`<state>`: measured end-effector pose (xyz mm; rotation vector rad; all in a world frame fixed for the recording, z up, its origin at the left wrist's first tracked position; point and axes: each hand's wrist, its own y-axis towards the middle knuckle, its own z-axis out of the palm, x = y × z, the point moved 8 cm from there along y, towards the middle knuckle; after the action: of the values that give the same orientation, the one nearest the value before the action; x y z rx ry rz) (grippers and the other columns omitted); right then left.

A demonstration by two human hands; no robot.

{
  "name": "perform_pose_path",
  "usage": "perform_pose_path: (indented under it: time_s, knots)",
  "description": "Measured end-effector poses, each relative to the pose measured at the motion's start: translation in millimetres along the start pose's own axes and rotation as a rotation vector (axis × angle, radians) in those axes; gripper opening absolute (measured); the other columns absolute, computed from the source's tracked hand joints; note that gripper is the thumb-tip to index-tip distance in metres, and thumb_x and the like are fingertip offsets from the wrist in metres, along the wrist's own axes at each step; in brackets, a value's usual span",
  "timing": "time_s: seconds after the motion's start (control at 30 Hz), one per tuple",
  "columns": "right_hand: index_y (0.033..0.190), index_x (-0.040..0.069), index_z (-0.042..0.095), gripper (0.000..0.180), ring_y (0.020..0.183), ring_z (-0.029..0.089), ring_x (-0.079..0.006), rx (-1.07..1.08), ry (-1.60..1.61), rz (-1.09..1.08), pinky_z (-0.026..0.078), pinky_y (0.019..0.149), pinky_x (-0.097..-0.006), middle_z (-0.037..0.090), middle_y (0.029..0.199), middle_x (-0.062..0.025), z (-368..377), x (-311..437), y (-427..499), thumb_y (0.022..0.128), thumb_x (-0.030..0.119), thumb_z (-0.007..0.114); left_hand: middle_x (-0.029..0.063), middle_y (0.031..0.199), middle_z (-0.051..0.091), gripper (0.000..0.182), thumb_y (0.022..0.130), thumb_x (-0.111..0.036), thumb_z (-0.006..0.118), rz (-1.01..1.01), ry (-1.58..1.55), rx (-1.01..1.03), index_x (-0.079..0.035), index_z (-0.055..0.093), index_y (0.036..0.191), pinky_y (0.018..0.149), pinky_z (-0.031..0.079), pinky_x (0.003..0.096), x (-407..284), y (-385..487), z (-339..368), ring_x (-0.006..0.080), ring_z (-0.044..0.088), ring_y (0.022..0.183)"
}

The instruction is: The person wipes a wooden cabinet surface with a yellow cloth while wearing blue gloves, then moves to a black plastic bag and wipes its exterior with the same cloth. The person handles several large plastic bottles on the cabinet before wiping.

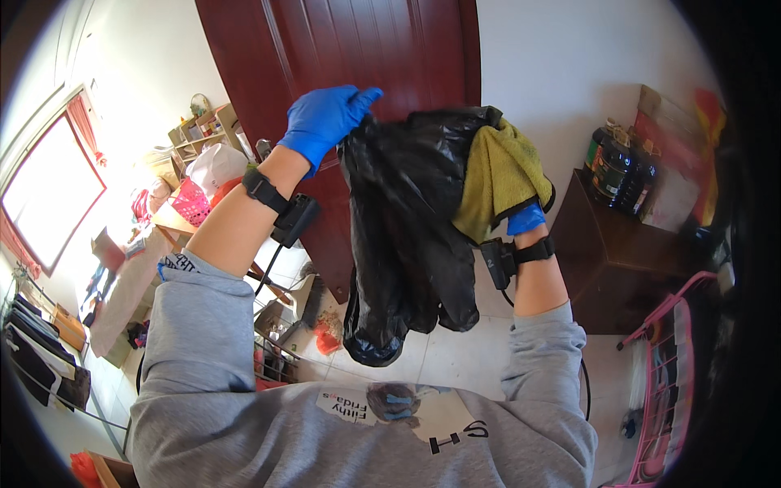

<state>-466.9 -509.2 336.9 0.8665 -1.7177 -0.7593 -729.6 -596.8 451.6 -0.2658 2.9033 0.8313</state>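
My left hand [332, 122], in a blue glove, grips one upper corner of a black plastic bag [409, 226]. The bag hangs down in loose folds in front of a dark red door [341, 61]. At its other upper corner is my right hand [526, 219], also gloved in blue. A yellow-green cloth with a dark edge [503, 177] drapes over that hand and covers its fingers, so their hold on the bag and cloth is hidden.
Large dark bottles [616, 168] and boxes stand on a brown cabinet [601, 250] at the right, above a pink rack [665, 390]. A dustpan [280, 317] and red-orange scraps [328, 338] lie on the tiled floor. A cluttered table with a pink basket [190, 201] stands at the left.
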Motion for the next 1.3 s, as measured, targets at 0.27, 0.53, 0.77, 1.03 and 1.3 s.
perform_pose_path:
  time_s: [0.27,0.53,0.77,1.03,1.3]
  knots:
    - [0.126,0.006,0.057,0.039,0.117,0.055,-0.0292,0.009,-0.682,-0.501,0.043,0.102,-0.0385,0.059,0.126,-0.0125,17.9,72.2,5.1,0.091,0.022,0.062,0.0158,0.125,0.064,0.064,0.091,-0.046,0.066,0.289,-0.721,0.583,-0.002,0.054,0.134,0.1,0.046,0.0356,-36.8,-40.4,84.6,0.0246,0.06,0.116]
    - [0.131,0.007,0.054,0.046,0.12,0.052,-0.0305,0.015,-0.45,-0.228,0.041,0.103,-0.0398,0.057,0.13,-0.0124,-19.1,9.4,1.9,0.089,0.024,0.062,0.0131,0.122,0.065,0.055,0.093,-0.037,0.065,0.097,-0.963,0.738,0.001,0.056,0.131,0.101,0.043,0.0316,-26.5,-105.3,161.6,0.0193,0.059,0.113]
    - [0.131,0.007,0.054,0.044,0.121,0.053,-0.0279,0.028,-0.828,-0.252,0.043,0.102,-0.0379,0.059,0.129,-0.0111,-57.6,-69.8,-35.5,0.093,0.028,0.06,0.0151,0.096,0.07,0.039,0.094,-0.045,0.059,0.23,-0.52,0.227,-0.009,0.069,0.108,0.083,0.053,0.0378,-7.3,-56.2,124.4,0.0288,0.068,0.09]
    - [0.134,0.007,0.052,0.042,0.123,0.052,-0.0237,0.2,-0.519,0.074,0.044,0.102,-0.0344,0.056,0.133,-0.0109,-123.8,-74.0,-70.1,0.095,0.023,0.058,0.0101,0.095,0.072,0.035,0.091,-0.05,0.059,0.402,0.002,0.275,-0.022,0.072,0.105,0.078,0.054,0.0401,-22.9,-46.3,74.6,0.0323,0.068,0.088]
    - [0.136,0.007,0.051,0.042,0.125,0.051,-0.021,0.452,0.18,-0.124,0.044,0.103,-0.032,0.054,0.136,-0.0104,4.2,9.4,-40.5,0.097,0.021,0.056,0.0173,0.087,0.069,0.02,0.086,-0.028,0.062,0.701,0.254,0.333,-0.01,0.07,0.09,0.074,0.052,0.0478,-134.2,-47.4,72.7,0.038,0.066,0.086]
